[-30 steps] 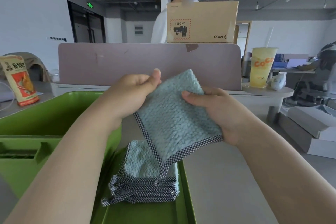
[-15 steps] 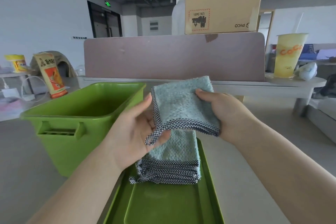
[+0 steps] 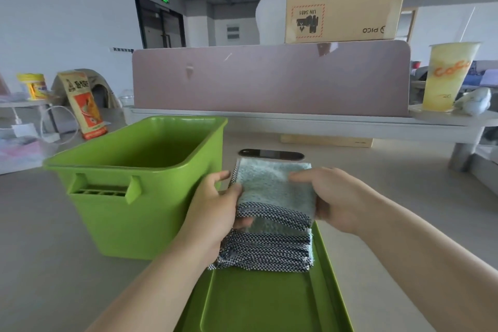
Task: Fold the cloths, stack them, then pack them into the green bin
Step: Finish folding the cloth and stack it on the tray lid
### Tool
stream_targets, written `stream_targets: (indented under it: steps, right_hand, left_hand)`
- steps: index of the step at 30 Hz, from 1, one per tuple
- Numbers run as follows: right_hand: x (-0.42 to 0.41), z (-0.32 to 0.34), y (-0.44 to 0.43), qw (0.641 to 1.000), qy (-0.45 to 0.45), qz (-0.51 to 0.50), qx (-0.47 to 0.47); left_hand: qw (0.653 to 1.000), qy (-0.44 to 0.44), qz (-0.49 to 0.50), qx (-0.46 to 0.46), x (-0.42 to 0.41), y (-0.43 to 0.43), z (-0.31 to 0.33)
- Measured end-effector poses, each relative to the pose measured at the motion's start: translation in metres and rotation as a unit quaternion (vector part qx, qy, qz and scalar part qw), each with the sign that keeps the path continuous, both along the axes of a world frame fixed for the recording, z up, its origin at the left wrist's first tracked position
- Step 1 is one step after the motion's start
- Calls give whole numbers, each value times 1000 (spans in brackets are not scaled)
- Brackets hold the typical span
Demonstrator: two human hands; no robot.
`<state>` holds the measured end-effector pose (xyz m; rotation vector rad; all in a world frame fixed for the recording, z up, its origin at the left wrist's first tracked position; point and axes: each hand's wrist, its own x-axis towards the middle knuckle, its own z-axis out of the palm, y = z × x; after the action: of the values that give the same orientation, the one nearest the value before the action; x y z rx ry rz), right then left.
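A folded light-blue cloth [image 3: 272, 186] with a black-and-white checked border is held flat just above a stack of folded cloths [image 3: 266, 250]. The stack lies on a green tray [image 3: 258, 302] in front of me. My left hand [image 3: 215, 213] grips the cloth's left edge, fingers curled under it. My right hand [image 3: 334, 197] holds its right edge, thumb on top. The green bin [image 3: 126, 183] stands to the left of the tray; its visible inside holds nothing, though the floor is partly hidden by the near wall.
A dark phone [image 3: 270, 154] lies on the table beyond the cloth. A mauve desk divider [image 3: 269, 78] runs behind, with a cardboard box [image 3: 345, 5] and a person beyond it. A yellow drink cup [image 3: 447, 75] stands far right, a snack bag [image 3: 85, 105] far left.
The cloth went from being held up at chest height to folded and lowered flat over the stack. My left hand moved from under it to its left edge. The view tilted down.
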<state>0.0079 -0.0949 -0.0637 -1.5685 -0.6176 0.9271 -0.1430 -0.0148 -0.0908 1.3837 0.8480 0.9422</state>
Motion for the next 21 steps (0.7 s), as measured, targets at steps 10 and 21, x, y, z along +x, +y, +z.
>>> stream_targets:
  steps: [10, 21]
  right_hand:
    - [-9, -10, -1, 988, -149, 20, -41]
    - [-12, -16, 3, 974, -216, -24, -69]
  left_hand:
    - [967, 195, 22, 162, -5, 2, -5]
    - [956, 214, -2, 202, -8, 3, -5]
